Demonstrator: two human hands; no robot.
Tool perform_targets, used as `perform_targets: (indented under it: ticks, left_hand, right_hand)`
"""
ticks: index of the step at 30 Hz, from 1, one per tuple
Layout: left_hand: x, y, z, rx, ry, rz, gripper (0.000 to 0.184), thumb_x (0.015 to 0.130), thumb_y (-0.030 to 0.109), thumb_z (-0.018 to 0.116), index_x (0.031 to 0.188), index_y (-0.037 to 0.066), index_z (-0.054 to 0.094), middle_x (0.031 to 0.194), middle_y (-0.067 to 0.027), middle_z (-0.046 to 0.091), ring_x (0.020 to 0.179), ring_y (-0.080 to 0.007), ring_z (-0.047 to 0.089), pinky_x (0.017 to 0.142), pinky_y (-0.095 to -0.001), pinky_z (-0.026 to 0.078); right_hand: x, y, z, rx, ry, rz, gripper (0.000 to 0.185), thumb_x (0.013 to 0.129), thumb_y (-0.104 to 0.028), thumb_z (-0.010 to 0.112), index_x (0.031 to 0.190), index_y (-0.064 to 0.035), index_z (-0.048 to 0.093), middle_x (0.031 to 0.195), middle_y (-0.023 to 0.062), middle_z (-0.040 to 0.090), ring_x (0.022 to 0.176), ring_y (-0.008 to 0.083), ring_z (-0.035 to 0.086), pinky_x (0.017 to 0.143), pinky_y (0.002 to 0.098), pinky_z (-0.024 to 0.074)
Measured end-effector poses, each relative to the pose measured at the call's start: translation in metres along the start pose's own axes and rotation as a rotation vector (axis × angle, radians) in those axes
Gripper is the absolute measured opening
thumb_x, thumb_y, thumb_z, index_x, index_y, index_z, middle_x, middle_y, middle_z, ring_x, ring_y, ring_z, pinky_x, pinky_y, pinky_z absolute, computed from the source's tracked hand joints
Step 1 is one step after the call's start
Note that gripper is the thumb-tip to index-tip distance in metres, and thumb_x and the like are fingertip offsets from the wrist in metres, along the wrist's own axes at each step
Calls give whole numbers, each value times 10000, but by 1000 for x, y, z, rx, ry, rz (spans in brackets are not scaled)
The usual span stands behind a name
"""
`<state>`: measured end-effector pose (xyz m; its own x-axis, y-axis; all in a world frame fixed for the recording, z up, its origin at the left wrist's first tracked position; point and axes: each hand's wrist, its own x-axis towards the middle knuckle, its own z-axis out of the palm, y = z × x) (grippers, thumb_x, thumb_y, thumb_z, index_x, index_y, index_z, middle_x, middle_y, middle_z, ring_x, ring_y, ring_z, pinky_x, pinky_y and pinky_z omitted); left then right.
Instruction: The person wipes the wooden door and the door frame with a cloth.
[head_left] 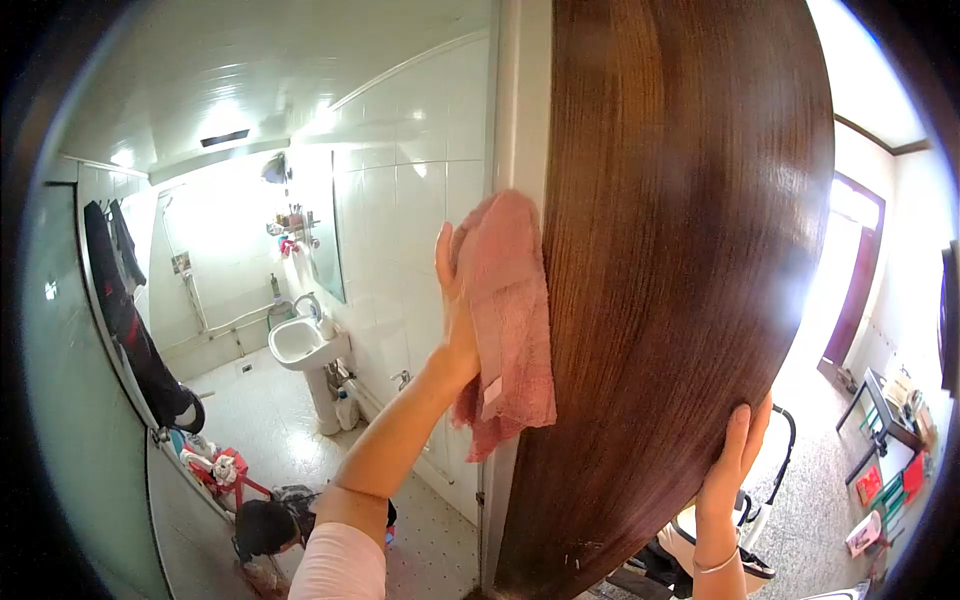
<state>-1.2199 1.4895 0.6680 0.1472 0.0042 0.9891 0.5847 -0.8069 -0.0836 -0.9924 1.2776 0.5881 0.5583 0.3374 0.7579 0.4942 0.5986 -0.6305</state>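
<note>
Landmark: wooden door (680, 200), dark grained face, upright, dominating the view
Pink cloth (508, 310): at the door's left edge, lying against the white upright (522, 90) there, lower end hanging loose, small pale tag (493, 392) showing
Left hand (462, 315): just left of the door, on the cloth, arm rising from below
Left fingers: one digit stands apart at the cloth's outer side; the others are covered, so whether they spread, press together or pinch cannot be told
Right hand (722, 480): at the door's lower right edge, wearing a thin wristband (716, 565)
Right fingers: one digit lies on the door's near face, another just beside it at the rim; whether they clamp the panel cannot be told
Other person (270, 528): low down, left of the door, partly behind the left sleeve (340, 565)
Washbasin (300, 343): left of the door, farther back, near the tiled wall (395, 230)
Small table (885, 405): right of the door, well apart from it
Step in hand, judged: cloth applied to the white upright, right hand steadying the door
Next move, judged: calls for even palm pressure along the upright, the loose end kept gathered and the door steady
</note>
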Motion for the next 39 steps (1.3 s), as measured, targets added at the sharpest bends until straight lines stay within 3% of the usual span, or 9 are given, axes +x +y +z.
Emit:
perform_targets:
  ticks: [1, 7, 10, 20, 24, 27, 29, 35, 39]
  left_hand:
    - [1, 3, -3, 227, -26, 73, 695, 911, 169, 575, 1477, 55, 189, 1485, -114, 308, 1360, -254, 307, 1152, -358, 221]
    - [101, -29, 33, -667, 369, -74, 567, 918, 188, 530, 1431, 53, 328, 1427, -122, 405, 1337, -309, 344, 1136, -414, 236]
    - [169, -60, 45, -473, 436, 205, 817, 830, 183, 683, 1471, 117, 181, 1413, -105, 365, 1328, -243, 344, 1126, -396, 274]
    - [279, -118, 66, -681, 266, 269, 562, 816, 231, 634, 1291, 144, 347, 1288, -48, 448, 1261, -216, 398, 1120, -409, 270]
    - [264, -103, 74, -480, 320, 245, 465, 811, 249, 614, 1219, 156, 413, 1238, -26, 481, 1233, -205, 419, 1117, -414, 269]
    - [227, -57, 79, -283, 391, 252, 397, 807, 264, 599, 1166, 164, 463, 1200, -9, 506, 1213, -197, 435, 1115, -418, 268]
    - [192, -9, 82, -237, 423, 294, 354, 804, 273, 590, 1130, 170, 496, 1175, 2, 522, 1199, -191, 446, 1113, -420, 267]
    - [26, 149, 83, -319, 226, 451, 256, 796, 301, 560, 1022, 186, 595, 1100, 36, 572, 1159, -175, 478, 1109, -428, 265]
    - [-81, 198, 52, -355, -20, 705, 235, 791, 320, 541, 950, 197, 661, 1050, 59, 605, 1132, -164, 499, 1106, -433, 263]
  right_hand:
    - [0, 0, -1, -2, -8, 1, 619, 992, -428, 397, 1447, -19, 305, 1419, 152, 390, 1300, 248, 354, 1083, 374, 250]
    - [-2, 1, -7, 18, 7, 32, 567, 1004, -296, 409, 1446, 27, 262, 1431, 161, 363, 1323, 251, 332, 1103, 375, 227]
    - [-3, 7, -9, 7, 16, 61, 593, 997, -326, 426, 1447, 25, 262, 1427, 163, 369, 1318, 254, 343, 1097, 380, 239]
    - [2, 7, -5, 15, -55, -141, 716, 969, -429, 483, 1443, 53, 245, 1412, 174, 380, 1287, 258, 382, 1077, 377, 273]
    - [5, 3, -1, 69, -78, -75, 725, 970, -467, 460, 1443, 41, 251, 1411, 175, 374, 1282, 245, 384, 1073, 375, 288]
    - [5, 5, -4, 232, -46, 29, 756, 975, -559, 339, 1450, 23, 253, 1436, 173, 355, 1303, 243, 366, 1091, 376, 278]
    - [6, 6, -6, 393, -65, 107, 729, 984, -586, 186, 1476, -52, 248, 1481, 93, 355, 1345, 232, 351, 1119, 376, 254]
    - [3, 6, -22, 819, -8, 253, 759, 980, -574, 220, 1451, 17, 286, 1491, 162, 326, 1380, 259, 296, 1136, 374, 224]
    - [-2, 18, -48, 1710, -487, 311, 679, 1011, -489, 227, 1436, 35, 305, 1503, 130, 321, 1390, 236, 291, 1162, 354, 197]
